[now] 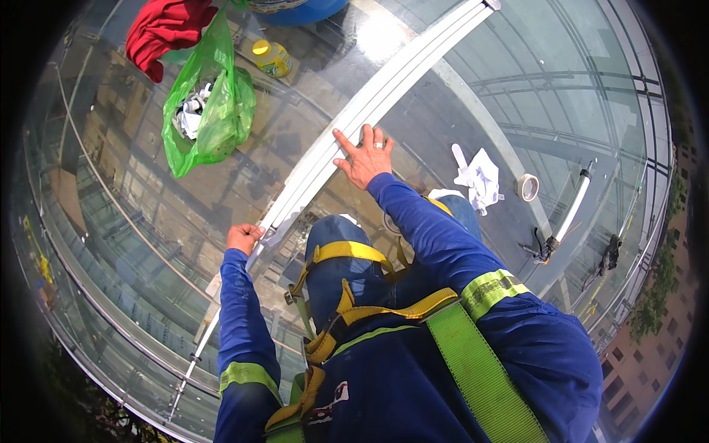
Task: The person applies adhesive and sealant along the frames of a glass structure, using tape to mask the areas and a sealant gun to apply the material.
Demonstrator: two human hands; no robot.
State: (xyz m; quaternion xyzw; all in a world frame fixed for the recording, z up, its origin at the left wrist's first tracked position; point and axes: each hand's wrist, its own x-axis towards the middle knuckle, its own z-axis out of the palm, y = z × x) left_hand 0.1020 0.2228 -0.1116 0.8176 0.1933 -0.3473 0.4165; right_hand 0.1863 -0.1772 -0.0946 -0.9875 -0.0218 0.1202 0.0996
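Note:
A long white ridged strip (413,70) runs diagonally across the glass (532,103) from the upper right to the lower left. My right hand (367,159), with a ring on one finger, rests on the strip's middle with its fingers spread. Beside the strip's lower left end is my left hand (244,238), its fingers curled and thumb pressed in. Whatever lies between those fingers is too small to make out. My knees in blue jeans (336,269) are just below the strip, with yellow harness straps (351,252) around them.
A green plastic bag (230,111) of white scraps, a red cloth (166,33), a yellow-capped bottle (272,59) and a blue tub (310,11) are at upper left. Crumpled white scraps (481,177), a tape roll (527,187) and a caulking gun (565,218) lie to the right.

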